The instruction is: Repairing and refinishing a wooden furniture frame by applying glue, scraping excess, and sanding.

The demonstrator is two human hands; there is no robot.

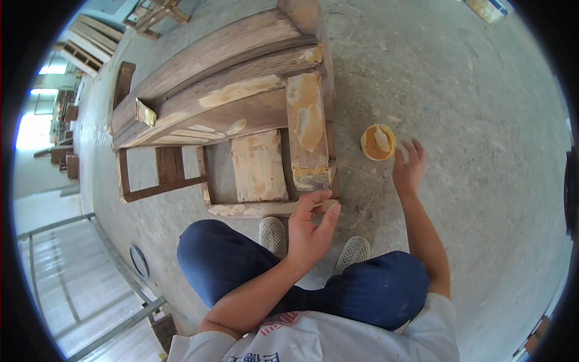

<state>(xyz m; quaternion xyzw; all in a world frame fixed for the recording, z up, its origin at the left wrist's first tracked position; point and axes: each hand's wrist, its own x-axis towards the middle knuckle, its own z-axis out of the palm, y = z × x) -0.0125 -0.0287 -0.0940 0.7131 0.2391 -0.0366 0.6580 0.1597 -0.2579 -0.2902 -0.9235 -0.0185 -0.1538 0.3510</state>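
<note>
Grasping nothing visible, the right hand (410, 166) is hovering loose-fingered right of the wooden furniture (256, 111); the left hand (312, 224), fingers bent, is hovering by its near right corner, grip unclear. The yellow tub (371, 152) is standing right of the furniture.

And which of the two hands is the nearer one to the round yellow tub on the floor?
The right hand, its fingers just beside the tub. The left hand is farther off, by the near end of the wooden furniture.
</note>
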